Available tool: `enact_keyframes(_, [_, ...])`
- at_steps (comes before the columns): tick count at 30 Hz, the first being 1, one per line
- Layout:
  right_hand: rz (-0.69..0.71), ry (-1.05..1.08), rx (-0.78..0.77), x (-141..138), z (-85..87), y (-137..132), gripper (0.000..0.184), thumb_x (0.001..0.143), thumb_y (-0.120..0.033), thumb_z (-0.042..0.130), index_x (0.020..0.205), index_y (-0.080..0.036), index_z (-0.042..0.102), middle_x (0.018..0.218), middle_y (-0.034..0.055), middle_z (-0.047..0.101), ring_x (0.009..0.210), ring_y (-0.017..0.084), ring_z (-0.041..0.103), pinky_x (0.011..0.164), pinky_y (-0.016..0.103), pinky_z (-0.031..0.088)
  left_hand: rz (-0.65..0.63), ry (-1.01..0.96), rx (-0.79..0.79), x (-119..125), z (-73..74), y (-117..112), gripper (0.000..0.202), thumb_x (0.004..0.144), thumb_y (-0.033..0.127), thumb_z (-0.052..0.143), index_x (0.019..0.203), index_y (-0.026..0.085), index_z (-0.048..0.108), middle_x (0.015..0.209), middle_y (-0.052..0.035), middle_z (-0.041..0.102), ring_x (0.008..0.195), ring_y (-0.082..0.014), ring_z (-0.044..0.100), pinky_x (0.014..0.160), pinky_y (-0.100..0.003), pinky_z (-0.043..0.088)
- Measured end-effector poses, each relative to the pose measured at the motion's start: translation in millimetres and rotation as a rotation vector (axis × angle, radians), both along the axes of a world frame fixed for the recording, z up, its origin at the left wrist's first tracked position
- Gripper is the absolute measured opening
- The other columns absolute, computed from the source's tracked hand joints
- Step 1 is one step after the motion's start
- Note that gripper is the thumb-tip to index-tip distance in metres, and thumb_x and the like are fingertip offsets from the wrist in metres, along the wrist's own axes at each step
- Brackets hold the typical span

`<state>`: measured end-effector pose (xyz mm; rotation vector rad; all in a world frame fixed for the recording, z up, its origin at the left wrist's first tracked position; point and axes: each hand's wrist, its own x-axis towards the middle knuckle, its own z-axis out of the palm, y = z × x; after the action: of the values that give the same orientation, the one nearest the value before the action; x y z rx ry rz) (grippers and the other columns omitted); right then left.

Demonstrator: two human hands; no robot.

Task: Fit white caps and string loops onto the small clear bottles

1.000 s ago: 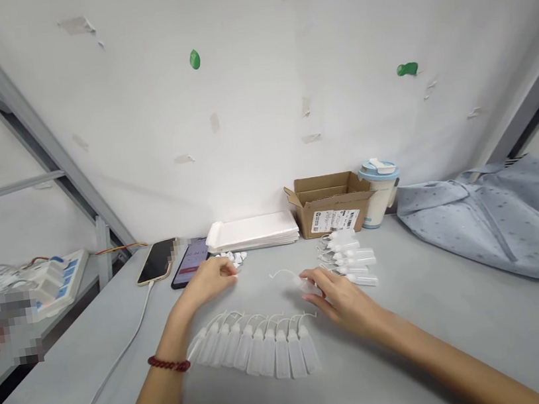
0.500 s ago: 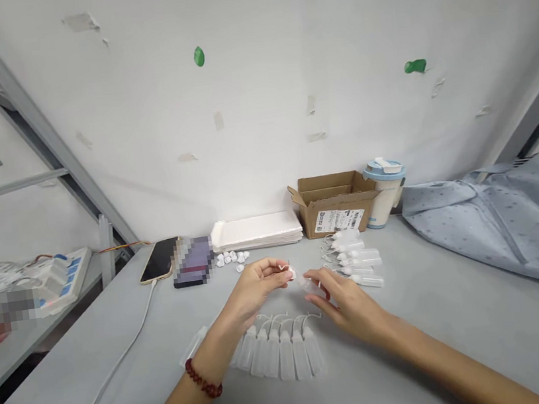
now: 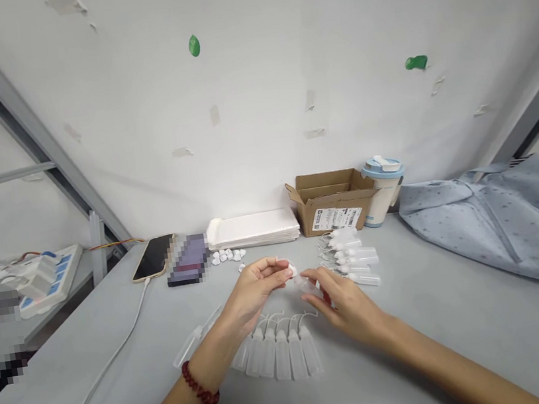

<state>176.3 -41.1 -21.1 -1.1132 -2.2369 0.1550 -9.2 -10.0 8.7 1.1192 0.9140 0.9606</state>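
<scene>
My left hand [image 3: 252, 291] pinches a small white cap [image 3: 292, 269] between thumb and fingers. Beside it, my right hand [image 3: 341, 299] grips a small translucent plastic bottle [image 3: 305, 284], its top meeting the cap; the fingers partly hide both. Below the hands lies a fanned row of similar bottles [image 3: 282, 355] with thin bent tubes at their tops; my left forearm covers part of that row. Right of my hands, several capped bottles [image 3: 360, 256] lie stacked on their sides. Loose white caps [image 3: 227, 256] sit in a small group behind my left hand.
At the back stand a cardboard box [image 3: 335, 209], a blue-lidded cup [image 3: 383, 189] and a stack of white envelopes [image 3: 253, 229]. Two phones lie left, one [image 3: 155, 257] with a white cable [image 3: 116, 364]. Blue patterned fabric [image 3: 494, 230] covers the right side; a power strip [image 3: 54, 279] is far left.
The view has shifted slightly. The bottle and cap stay together between my hands, with the bottle tilted a little differently. The bottles on the table lie as before.
</scene>
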Motion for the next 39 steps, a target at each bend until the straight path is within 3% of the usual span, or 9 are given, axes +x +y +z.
enact_keyframes(11, [0.002, 0.009, 0.071, 2.1, 0.3, -0.2, 0.019, 0.091, -0.023, 0.043, 0.109, -0.019, 0.047, 0.085, 0.0064, 0.059, 0.057, 0.014, 0.056, 0.051, 0.026, 0.046, -0.116, 0.139, 0.056, -5.8, 5.2, 1.0, 0.022, 0.068, 0.026, 0.071, 0.087, 0.016, 0.067, 0.088, -0.0037, 0.064, 0.083, -0.0149, 0.056, 0.082, -0.028, 0.041])
enact_keyframes(16, [0.016, 0.014, 0.193, 1.3, 0.1, 2.4, 0.017, 0.091, -0.018, 0.041, 0.107, -0.017, 0.048, 0.089, 0.0092, 0.06, 0.063, 0.015, 0.058, 0.052, 0.026, 0.047, -0.098, 0.241, 0.057, -10.1, 8.4, 1.3, 0.023, 0.068, 0.029, 0.071, 0.086, 0.016, 0.068, 0.083, -0.0045, 0.067, 0.084, -0.0177, 0.06, 0.085, -0.032, 0.043])
enact_keyframes(23, [-0.013, 0.046, 0.348, 3.2, 0.7, 4.3, 0.015, 0.091, -0.017, 0.042, 0.104, -0.016, 0.049, 0.09, 0.0115, 0.06, 0.069, 0.017, 0.06, 0.055, 0.027, 0.049, -0.133, 0.234, 0.044, -8.8, 11.4, 0.5, 0.022, 0.069, 0.032, 0.071, 0.08, 0.013, 0.067, 0.072, -0.0055, 0.068, 0.075, -0.018, 0.063, 0.079, -0.032, 0.047])
enact_keyframes(28, [0.041, 0.177, 0.247, 3.9, 3.5, 3.8, 0.012, 0.091, -0.02, 0.044, 0.101, -0.018, 0.051, 0.086, 0.0085, 0.061, 0.064, 0.015, 0.058, 0.054, 0.026, 0.048, -0.12, 0.209, 0.128, -8.1, 8.0, 0.6, 0.021, 0.064, 0.028, 0.075, 0.079, 0.015, 0.068, 0.076, -0.0038, 0.068, 0.079, -0.0172, 0.062, 0.081, -0.031, 0.046])
enact_keyframes(34, [-0.064, 0.316, 0.036, 0.6, 8.3, 1.0, 0.012, 0.088, -0.028, 0.05, 0.091, -0.018, 0.056, 0.068, 0.0022, 0.06, 0.055, 0.013, 0.055, 0.049, 0.025, 0.046, -0.102, 0.169, 0.237, -5.7, 3.4, 1.7, 0.02, 0.065, 0.028, 0.074, 0.078, 0.016, 0.068, 0.085, -0.0045, 0.067, 0.083, -0.0183, 0.06, 0.08, -0.031, 0.046])
enact_keyframes(39, [-0.036, 0.333, 0.106, -1.3, 8.9, -0.6, 0.009, 0.088, -0.023, 0.051, 0.093, -0.018, 0.055, 0.077, 0.0045, 0.062, 0.058, 0.013, 0.055, 0.051, 0.024, 0.047, -0.056, 0.155, 0.131, -3.1, 4.8, 0.4, 0.024, 0.07, 0.037, 0.07, 0.075, 0.014, 0.068, 0.073, -0.004, 0.066, 0.074, -0.0167, 0.062, 0.076, -0.03, 0.048])
